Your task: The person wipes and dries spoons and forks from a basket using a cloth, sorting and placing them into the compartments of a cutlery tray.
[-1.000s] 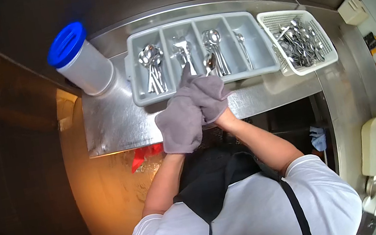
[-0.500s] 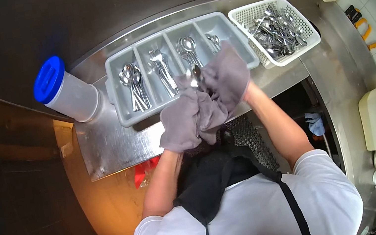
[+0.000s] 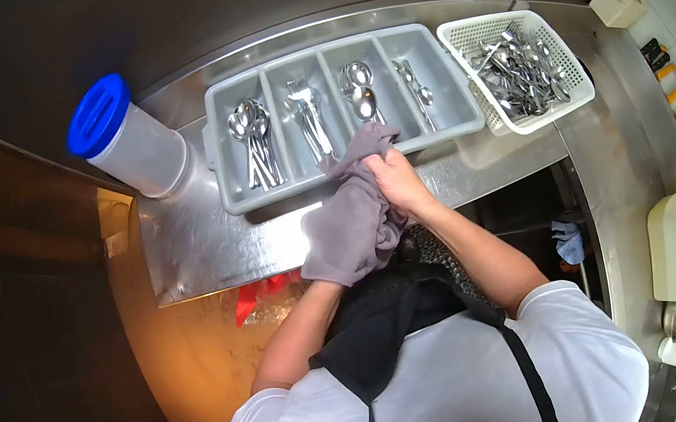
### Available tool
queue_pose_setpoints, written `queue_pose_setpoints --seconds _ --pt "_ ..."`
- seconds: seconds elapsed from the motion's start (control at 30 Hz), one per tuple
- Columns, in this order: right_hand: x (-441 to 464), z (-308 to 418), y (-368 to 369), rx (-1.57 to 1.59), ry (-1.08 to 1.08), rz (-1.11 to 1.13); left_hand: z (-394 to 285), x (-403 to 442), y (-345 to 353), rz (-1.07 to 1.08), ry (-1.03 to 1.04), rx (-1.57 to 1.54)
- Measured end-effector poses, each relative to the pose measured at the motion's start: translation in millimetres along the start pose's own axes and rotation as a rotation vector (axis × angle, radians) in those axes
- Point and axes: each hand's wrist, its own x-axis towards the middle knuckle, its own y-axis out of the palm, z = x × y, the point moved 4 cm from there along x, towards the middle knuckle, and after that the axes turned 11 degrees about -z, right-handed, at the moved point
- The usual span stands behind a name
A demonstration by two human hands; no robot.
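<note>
A grey-purple cloth (image 3: 345, 228) covers my left hand, whose fingers are hidden in its folds as it grips the fabric. My right hand (image 3: 396, 181) is closed on the cloth's upper part, at the front edge of a grey cutlery tray (image 3: 306, 185). Just beyond it, a spoon (image 3: 364, 103) shows bowl-up over the third compartment; its handle runs down behind the cloth, so I cannot tell whether my fingers hold it. From left to right the compartments contain spoons (image 3: 253, 131), forks (image 3: 306, 113), more spoons (image 3: 355, 75) and a few small spoons (image 3: 418, 93).
Right of the tray, a white perforated basket (image 3: 513, 126) holds a jumbled heap of cutlery (image 3: 522, 74). A translucent container with a blue lid (image 3: 100, 117) stands at the left on the steel counter (image 3: 211, 260). A blue cloth (image 3: 568, 241) hangs below the counter's right side.
My right hand has come out from under the cloth and now shows bare, gripping it. The cloth has bunched toward my left hand. The view has shifted slightly.
</note>
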Motion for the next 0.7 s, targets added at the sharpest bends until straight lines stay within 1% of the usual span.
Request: queue_pose_setpoints --seconds 0.03,0.07,0.17,0.2,0.23,0.3,0.33,0.37,0.4,0.47,0.53,0.63,0.67,0.7 --pt "3 7 3 -0.103 0.023 0.104 3 -7 1 -0.006 0.017 0.083" --pt "6 11 10 -0.206 0.043 0.214 6 -15 2 -0.069 0.018 0.087" --pt "21 11 40 -0.535 0.112 0.319 17 -24 -8 -0.209 -0.030 0.109" --pt "10 44 55 -0.657 0.161 0.308 26 -18 -18 -0.218 -0.087 0.116" --pt "10 40 58 -0.570 0.092 0.280 37 -11 -28 -0.227 -0.141 0.124" --pt "10 24 60 -0.398 -0.050 0.225 65 6 -49 -0.314 -0.103 -0.114" --pt "3 20 59 -0.235 -0.056 0.249 75 9 -57 -0.361 -0.083 -0.237" --pt "0 3 53 -0.136 0.023 0.232 91 4 -55 -0.343 -0.382 -0.606" --pt "-8 -2 45 -0.170 0.037 0.254 101 -6 -49 -0.306 -0.685 -0.974" --pt "-25 -13 25 -0.178 0.040 0.267 106 -20 -49 -0.318 -0.845 -1.210" --pt "-38 -25 6 -0.128 0.013 0.237 99 -25 -64 -0.420 -0.549 -0.951" --pt "-54 -12 -18 0.303 0.298 -0.084 119 -18 -60 -0.459 -0.767 -1.596" --pt "-53 -6 -30 0.309 0.401 -0.220 130 -13 -68 -0.459 -0.632 -1.369" --pt "-48 -9 -52 0.103 0.415 -0.253 140 -8 -76 -0.481 -0.513 -1.136"
